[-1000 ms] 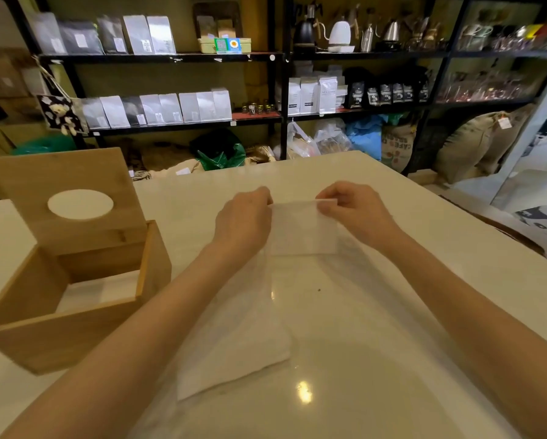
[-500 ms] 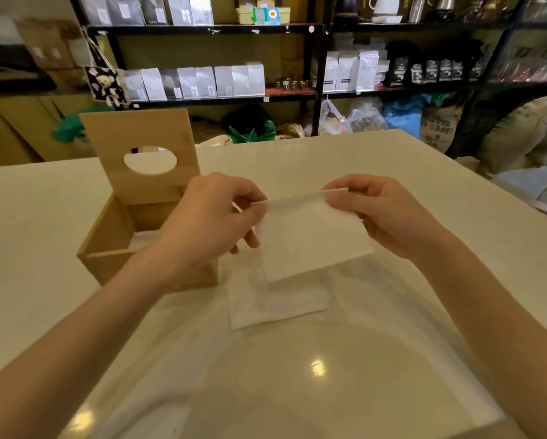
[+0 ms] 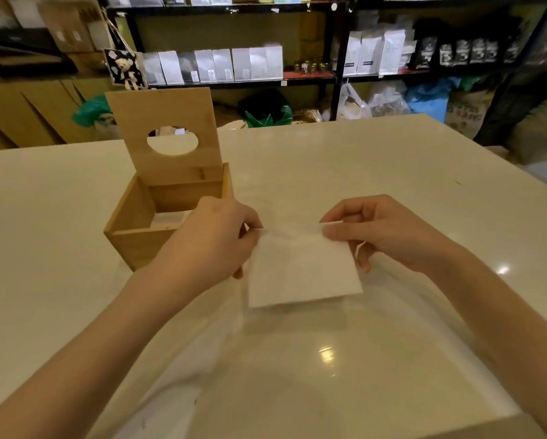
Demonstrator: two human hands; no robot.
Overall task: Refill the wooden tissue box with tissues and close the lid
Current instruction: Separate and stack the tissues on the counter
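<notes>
Both hands hold one white tissue point(image 3: 300, 270) just above the pale worktop point(image 3: 376, 172). The left hand point(image 3: 215, 242) is curled, its fingers pressed together on the tissue's upper left corner; the right hand point(image 3: 383, 232) pinches the upper right corner between thumb and forefinger, the other fingers bent loosely under. The sheet hangs from its top edge and slopes toward the camera, its lower edge free.

The box point(image 3: 139, 223) stands on the worktop to the left of the tissue, partly behind the left hand. Its lid point(image 3: 164, 122) is swung up and stands nearly upright at the back, with an oval hole in the middle. Inside the box a bit of white shows at the bottom, seemingly tissues already in there, though most of the interior is hidden by the hand.

A clear plastic sheet or wrapper point(image 3: 265, 375) lies flat on the worktop under the forearms, blurred and hard to make out.

Behind the worktop, black shelves point(image 3: 337, 74) carry rows of pale and dark bags
</notes>
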